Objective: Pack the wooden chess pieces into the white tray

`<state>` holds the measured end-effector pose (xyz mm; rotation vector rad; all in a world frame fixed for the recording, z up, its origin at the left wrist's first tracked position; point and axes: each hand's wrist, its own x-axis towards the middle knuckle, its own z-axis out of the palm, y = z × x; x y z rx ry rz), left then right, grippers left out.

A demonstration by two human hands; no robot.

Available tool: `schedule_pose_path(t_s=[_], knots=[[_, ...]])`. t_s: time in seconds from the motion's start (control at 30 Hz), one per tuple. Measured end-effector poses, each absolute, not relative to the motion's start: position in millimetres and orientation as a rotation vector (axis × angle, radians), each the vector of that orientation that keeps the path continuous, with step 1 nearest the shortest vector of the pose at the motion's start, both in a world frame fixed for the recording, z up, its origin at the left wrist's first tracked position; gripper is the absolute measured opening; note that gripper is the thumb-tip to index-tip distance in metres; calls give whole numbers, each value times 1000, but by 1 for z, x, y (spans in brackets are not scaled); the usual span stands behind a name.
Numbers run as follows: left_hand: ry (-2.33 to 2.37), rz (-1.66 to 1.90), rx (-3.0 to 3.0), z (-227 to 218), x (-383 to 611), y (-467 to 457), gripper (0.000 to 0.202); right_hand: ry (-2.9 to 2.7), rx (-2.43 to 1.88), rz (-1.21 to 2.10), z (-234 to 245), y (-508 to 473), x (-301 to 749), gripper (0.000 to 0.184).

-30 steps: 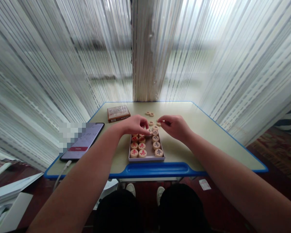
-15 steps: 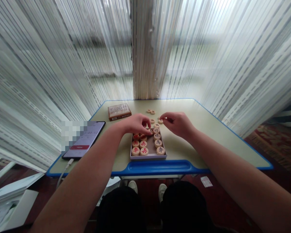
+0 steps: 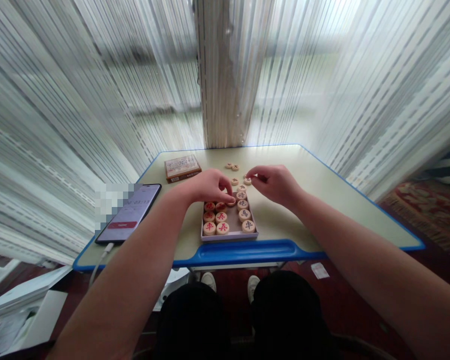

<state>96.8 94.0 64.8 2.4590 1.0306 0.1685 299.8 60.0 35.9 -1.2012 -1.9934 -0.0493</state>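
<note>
A shallow tray holds round wooden Chinese chess pieces, with red characters in the left columns and black ones down the right. My left hand is over the tray's far part, thumb and fingers closed on a Chinese chess piece in the middle. It hides the tray's far left corner. Beyond the tray's right side, my right hand has its thumb and forefinger pinched at a black-lettered piece on the table. Other loose pieces lie nearby, including one just behind the tray.
A printed flat box lies at the table's back left. On the left edge rests a phone with a charging cable. Two pieces sit farther back. A blue-rimmed table stands against curtains.
The camera view has shifted slightly, so the table appears a little higher. Both hands stay almost where they were, the left fingers pressing a bit lower on the piece in the tray.
</note>
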Motion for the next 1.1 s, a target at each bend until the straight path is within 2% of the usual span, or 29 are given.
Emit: schedule_pose_path(t_s=[0.43, 1.1], knots=[[1050, 120, 2556, 65, 104, 88, 21, -2010, -1200, -62, 38, 58, 298, 21], [1037, 128, 2523, 63, 103, 90, 20, -1999, -1174, -92, 39, 58, 300, 21]])
